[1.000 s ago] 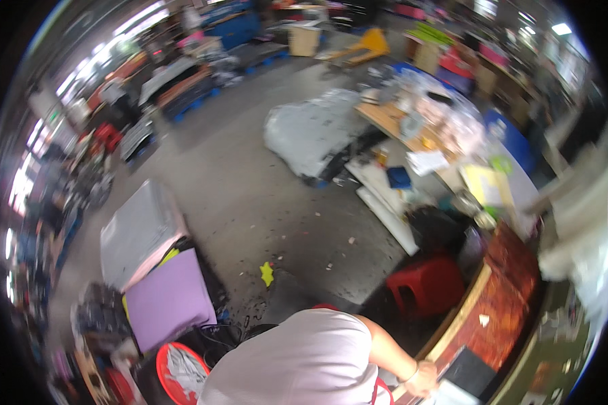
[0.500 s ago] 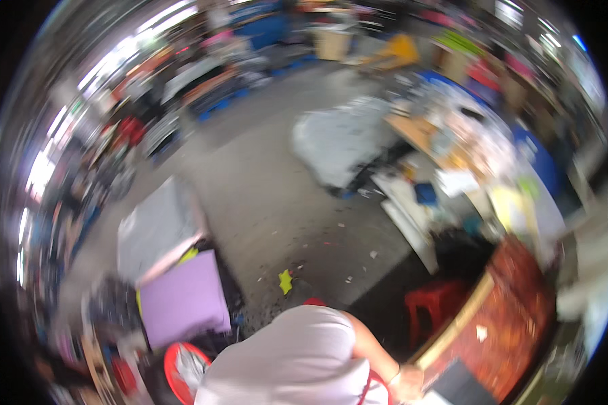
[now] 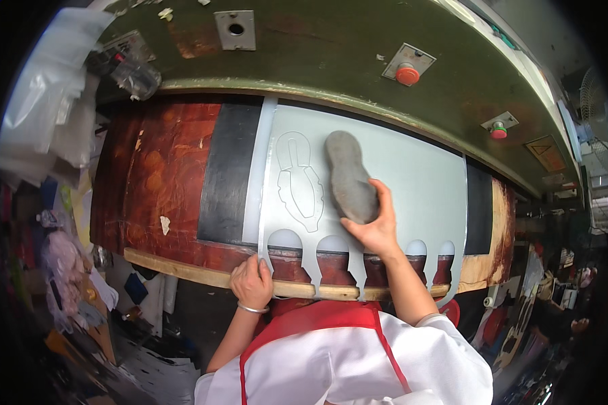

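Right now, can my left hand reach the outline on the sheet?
Probably yes: your left hand is at the near edge of the sheet, with nothing standing between it and the outline. Your right hand holds the block to the outline's right.

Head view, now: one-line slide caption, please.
Right-hand grip holds a gray sole-shaped piece over a pale sheet, beside an outlined shape; left-hand grip at the sheet's near left corner.
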Demonstrator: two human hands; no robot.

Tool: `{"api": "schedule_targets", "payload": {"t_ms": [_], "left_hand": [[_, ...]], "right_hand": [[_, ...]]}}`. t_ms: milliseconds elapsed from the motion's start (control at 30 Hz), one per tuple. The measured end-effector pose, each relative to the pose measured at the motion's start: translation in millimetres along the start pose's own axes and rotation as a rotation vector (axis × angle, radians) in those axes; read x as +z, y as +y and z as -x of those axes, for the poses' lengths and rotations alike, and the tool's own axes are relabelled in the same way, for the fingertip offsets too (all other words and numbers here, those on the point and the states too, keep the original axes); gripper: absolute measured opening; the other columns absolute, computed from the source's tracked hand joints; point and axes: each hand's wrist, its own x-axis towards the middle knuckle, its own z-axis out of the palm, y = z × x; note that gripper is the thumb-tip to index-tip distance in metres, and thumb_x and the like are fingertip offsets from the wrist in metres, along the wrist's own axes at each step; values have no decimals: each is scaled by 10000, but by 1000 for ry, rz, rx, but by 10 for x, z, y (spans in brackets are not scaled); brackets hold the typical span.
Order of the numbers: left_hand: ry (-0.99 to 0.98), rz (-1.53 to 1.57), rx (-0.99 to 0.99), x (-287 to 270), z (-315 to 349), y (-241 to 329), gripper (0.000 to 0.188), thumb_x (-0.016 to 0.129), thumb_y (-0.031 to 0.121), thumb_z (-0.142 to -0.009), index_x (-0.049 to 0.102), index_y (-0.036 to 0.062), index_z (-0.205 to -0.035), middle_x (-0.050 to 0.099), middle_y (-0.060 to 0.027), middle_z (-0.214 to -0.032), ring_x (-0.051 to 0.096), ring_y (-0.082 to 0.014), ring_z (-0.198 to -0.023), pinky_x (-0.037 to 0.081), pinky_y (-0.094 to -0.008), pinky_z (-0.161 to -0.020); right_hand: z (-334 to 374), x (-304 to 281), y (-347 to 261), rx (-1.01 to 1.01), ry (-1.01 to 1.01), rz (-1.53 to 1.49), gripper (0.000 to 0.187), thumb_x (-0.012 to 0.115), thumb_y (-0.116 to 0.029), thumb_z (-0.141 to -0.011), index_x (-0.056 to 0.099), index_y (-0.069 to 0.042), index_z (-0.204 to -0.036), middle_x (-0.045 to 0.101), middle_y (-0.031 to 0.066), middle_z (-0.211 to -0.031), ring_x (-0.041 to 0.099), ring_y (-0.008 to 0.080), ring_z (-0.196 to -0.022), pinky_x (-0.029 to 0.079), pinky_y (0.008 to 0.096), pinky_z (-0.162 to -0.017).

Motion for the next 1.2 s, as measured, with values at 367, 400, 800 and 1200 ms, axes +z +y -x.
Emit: {"api": "schedule_targets", "payload": {"t_ms": [367,400,800,1200], "left_hand": [[-43,2,-4,129,-512,165,136,571,137,-842,622,18,-886,575,-148,-644,562,-336,-578,410,-435,-536],[-32,-6,-13,175,-637,184,137,570,137,-842,623,18,-883,576,-150,-645,561,-339,-578,411,-439,-537],[27,-22,-49,821,-2098,320,170,539,160,-877,615,11,-850,579,-187,-666,549,-394,-598,408,-481,-551],[27,4,-59,816,-2456,409,168,525,184,-916,604,60,-834,579,-175,-637,572,-387,-613,424,-464,-558]], "right_hand": [[-382,-66,381,-103,-26,203,992,813,-114,-570,276,-27,-1399,256,254,-1432,260,415,-1339,263,456,-1101],[-564,-141,313,-127,-63,266,1024,818,-132,-570,252,-18,-1415,226,263,-1447,239,426,-1349,244,471,-1108],[-2043,-2307,786,46,989,397,829,413,-468,-956,24,73,-1448,35,288,-1510,67,381,-1413,81,447,-1142],[-1172,-2519,1411,539,828,351,505,674,-248,-863,534,70,-1230,643,203,-1078,617,228,-981,464,325,-876]]}}
